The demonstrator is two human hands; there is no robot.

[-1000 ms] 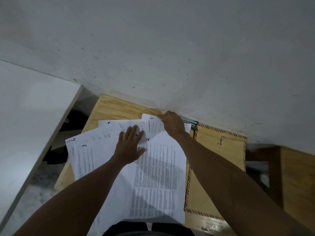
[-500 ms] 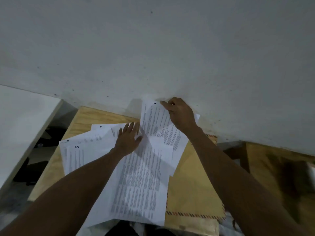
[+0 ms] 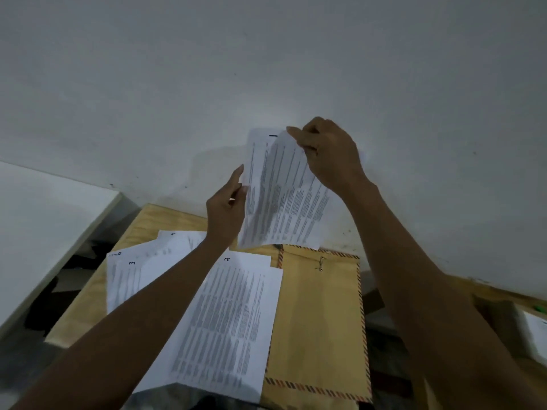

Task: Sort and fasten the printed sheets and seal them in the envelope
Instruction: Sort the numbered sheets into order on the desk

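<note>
A printed sheet marked 1 [image 3: 284, 196] hangs in the air in front of the wall. My right hand [image 3: 331, 155] pinches its top edge and my left hand [image 3: 226, 211] grips its left edge. Below, on the small wooden table [image 3: 154, 223], lies a sheet marked 2 [image 3: 228, 324] under my left forearm. Further left lie sheets marked 3 [image 3: 130, 279] and 6 [image 3: 118, 254], fanned and overlapping, with another sheet behind them. A brown envelope [image 3: 319, 321] with a striped border and a metal clasp lies flat to the right of the sheets.
A pale wall [image 3: 266, 69] rises right behind the table. A white surface [image 3: 38, 220] stands to the left across a dark gap. At the far right a second wooden surface holds a white object [image 3: 535, 329], partly cut off.
My right hand has lifted sheet 1 up off the pile. My left hand left the sheets on the table and rose to grip the lifted sheet's left edge. The camera tilted upward.
</note>
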